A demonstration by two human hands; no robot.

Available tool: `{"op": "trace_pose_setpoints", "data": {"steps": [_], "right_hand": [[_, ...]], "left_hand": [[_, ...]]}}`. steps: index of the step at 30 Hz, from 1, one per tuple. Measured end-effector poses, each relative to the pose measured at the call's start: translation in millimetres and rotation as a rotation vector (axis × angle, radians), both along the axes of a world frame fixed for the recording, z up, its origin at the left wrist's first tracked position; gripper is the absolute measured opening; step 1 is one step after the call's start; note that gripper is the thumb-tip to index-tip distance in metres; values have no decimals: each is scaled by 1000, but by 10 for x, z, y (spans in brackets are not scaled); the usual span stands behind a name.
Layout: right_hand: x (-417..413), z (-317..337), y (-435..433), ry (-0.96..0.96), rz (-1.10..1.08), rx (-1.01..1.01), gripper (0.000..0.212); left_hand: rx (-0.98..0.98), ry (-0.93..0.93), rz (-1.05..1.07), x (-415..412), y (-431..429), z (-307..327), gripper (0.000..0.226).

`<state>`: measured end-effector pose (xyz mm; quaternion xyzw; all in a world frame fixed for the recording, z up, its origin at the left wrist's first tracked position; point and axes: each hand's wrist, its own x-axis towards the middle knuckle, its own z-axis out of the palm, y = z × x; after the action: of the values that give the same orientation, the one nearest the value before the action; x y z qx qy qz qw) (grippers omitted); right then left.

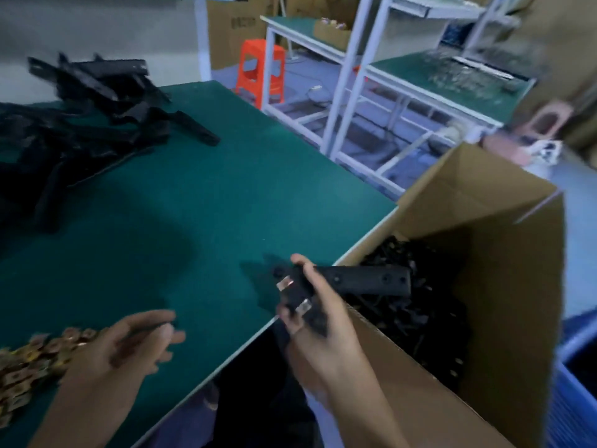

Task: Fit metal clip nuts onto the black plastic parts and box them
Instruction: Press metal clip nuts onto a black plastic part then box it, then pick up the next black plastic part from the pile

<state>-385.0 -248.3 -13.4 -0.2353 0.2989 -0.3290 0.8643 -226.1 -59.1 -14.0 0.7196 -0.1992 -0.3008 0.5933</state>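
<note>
Probably light and stiff: grips the black plastic part (371, 279) mid-body with the right hand (316, 331), beside its clip nuts (286, 283). Cannot tell grip of the left hand (129, 347).

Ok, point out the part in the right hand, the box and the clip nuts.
part (365, 281): head view, on its long arm with the holes.
box (517, 270): head view, on its bare inner wall.
clip nuts (29, 360): head view, middle of the pile, lower left.

Black plastic part (365, 281), two metal clips (285, 282) fitted, at rim of cardboard box (517, 270) holding more parts (416, 318)
</note>
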Motion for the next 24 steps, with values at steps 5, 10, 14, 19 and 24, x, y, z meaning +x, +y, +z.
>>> {"op": "trace_pose_setpoints", "data": {"steps": [5,10,14,19,24], "right_hand": [[-788,-8,-803,-83,-533,312,56],[-815,-213,-752,60,-483,221,60],[-199,-75,-562,314,-199,-126,34],[559,188,-371,567,15,-788,12],[1517,399,-546,598,397,-1220,20]], "left_hand": [[27,-20,29,68,-56,-53,23],[18,-1,117,-4,-29,79,28],[27,56,161,-8,29,167,18],[56,72,296,93,257,297,15],[68,112,405,217,405,384,15]]}}
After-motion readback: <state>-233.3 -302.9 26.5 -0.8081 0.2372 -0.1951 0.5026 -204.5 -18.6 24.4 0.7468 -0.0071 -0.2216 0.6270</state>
